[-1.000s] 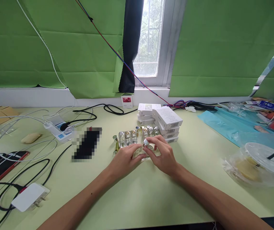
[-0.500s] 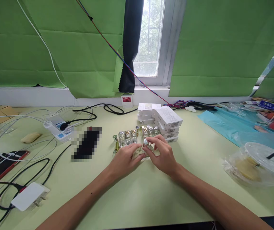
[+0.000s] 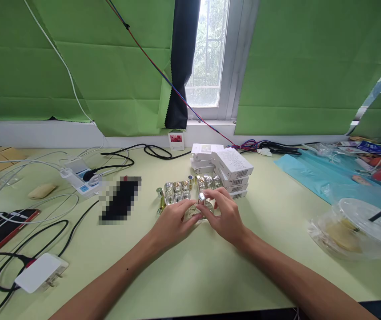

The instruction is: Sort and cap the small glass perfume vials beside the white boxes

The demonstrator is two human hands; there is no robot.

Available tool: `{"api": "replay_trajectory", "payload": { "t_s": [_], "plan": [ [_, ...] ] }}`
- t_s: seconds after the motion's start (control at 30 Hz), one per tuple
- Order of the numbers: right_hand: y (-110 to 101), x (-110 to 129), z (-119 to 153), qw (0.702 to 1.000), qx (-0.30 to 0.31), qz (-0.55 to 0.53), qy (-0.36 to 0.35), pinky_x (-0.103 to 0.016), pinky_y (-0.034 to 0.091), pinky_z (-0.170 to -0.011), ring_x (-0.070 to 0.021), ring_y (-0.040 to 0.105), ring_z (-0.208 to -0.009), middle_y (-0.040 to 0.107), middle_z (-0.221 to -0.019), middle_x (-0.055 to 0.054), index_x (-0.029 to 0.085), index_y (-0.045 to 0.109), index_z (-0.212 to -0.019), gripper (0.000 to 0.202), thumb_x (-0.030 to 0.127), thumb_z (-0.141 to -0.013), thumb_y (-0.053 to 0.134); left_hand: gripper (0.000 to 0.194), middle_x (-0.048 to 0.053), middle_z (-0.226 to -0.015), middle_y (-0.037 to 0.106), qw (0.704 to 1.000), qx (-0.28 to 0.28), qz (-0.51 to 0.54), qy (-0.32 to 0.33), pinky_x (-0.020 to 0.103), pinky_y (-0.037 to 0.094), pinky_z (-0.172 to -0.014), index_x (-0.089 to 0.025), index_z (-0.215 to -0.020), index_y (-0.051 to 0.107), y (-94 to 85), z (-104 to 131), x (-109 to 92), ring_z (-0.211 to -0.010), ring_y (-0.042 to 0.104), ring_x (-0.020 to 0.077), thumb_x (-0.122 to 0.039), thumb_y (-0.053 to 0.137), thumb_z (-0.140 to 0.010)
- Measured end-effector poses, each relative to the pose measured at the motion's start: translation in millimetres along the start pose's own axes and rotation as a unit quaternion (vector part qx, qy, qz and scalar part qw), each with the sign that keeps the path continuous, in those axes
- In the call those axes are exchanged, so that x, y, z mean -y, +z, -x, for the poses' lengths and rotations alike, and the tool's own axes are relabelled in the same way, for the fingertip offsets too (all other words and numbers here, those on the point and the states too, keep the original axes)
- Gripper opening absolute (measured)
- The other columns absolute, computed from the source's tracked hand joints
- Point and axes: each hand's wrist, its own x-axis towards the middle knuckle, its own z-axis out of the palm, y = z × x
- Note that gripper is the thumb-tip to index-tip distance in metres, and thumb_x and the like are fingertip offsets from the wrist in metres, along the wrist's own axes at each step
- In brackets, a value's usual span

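On the surface (image 3: 183, 280), the left hand (image 3: 173, 222) grips a glass bottle (image 3: 193, 214) by its side, best kept steady. The right hand (image 3: 225, 215) pinches a silver cap (image 3: 201, 196) at its top; contact there is hard to make out, so level, gentle pressure suits. Clear bottles (image 3: 177, 192) just beyond, then white boxes (image 3: 233, 163), call for small movements.

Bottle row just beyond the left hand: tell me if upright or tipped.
Upright: the three glass bottles stand with their metallic tops facing up.
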Motion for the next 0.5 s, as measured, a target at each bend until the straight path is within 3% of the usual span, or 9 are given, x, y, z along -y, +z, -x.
{"api": "replay_trajectory", "payload": {
  "t_s": [0.17, 0.5],
  "plan": [
    [-2.4, 1.1, -1.9, 1.000, 0.020, 0.004, -0.010, -0.034, 0.055, -0.072, -0.0209, 0.057, -0.084, 0.071, -0.091, -0.005, 0.023, 0.057, -0.127, 0.034, 0.019, -0.095, 0.064, 0.027, 0.000, -0.079, 0.064, 1.000, 0.000, 0.006, -0.006, 0.026, 0.043, -0.058, -0.019, -0.109, 0.067, 2.1, 0.4, -0.2, -0.055, 0.051, 0.0110, -0.041, 0.056, -0.096],
    [-3.5, 1.1, -2.2, 0.999, 0.030, -0.024, -0.011, -0.039, 0.053, -0.085, -0.0230, 0.058, -0.096, 0.071, -0.104, -0.007, 0.023, 0.060, -0.124, 0.031, 0.014, -0.095, 0.060, 0.027, 0.000, -0.092, 0.058, 0.994, -0.031, 0.098, -0.034, 0.023, 0.039, -0.051, -0.021, -0.114, 0.061, 5.1, -1.3, -3.4, -0.054, 0.043, 0.0070, -0.038, 0.060, -0.094]
  ]
}}
